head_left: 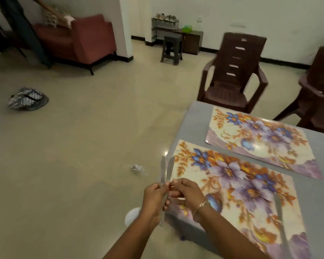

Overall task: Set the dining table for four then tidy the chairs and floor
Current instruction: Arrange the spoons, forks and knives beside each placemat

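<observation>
Close by grey table (195,118) with floral mats (232,184) (260,135), hands (153,197) (187,193) together around two knives (166,169), paper scrap (137,168) on floor (82,146).

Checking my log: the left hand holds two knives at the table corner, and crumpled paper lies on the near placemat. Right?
No. The head view shows the crumpled paper on the floor beside the table, not on the near placemat. The left hand does hold two knives.

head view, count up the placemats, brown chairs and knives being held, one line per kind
placemats: 2
brown chairs: 2
knives held: 2
total: 6
</observation>
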